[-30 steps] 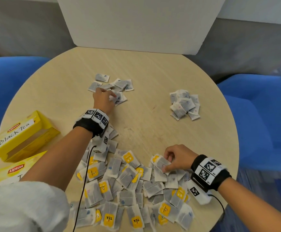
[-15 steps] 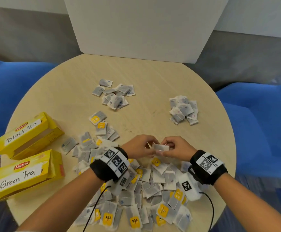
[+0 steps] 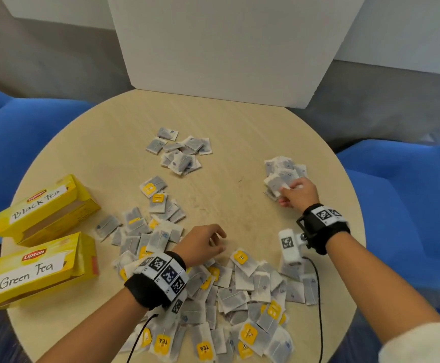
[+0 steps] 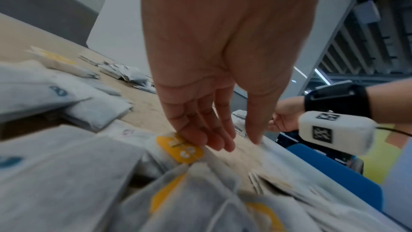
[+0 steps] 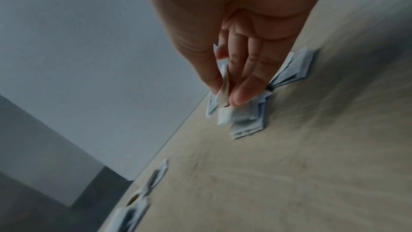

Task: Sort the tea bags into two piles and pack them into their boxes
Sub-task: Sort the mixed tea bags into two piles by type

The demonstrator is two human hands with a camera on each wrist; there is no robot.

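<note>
1. While the right hand (image 3: 298,193) pinches a white paper tea bag (image 5: 223,93) in its grip over the far-right pile (image 3: 283,172), the left hand (image 3: 202,243) hovers.
2. Its grip is loosely spread above the mixed heap (image 3: 240,305) on the round wooden counter (image 3: 229,121).

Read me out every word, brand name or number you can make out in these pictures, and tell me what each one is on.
"Lipton" and handwritten "Black Tea": far yellow box.
"Lipton" and handwritten "Green Tea": near yellow box.
"TEA": yellow tags on tea bags at the near table edge.
Small pen marks on the tea bags in the loose heap: too small and blurred to read.
Black and white square codes on the wristbands: patterns, no words.
</note>
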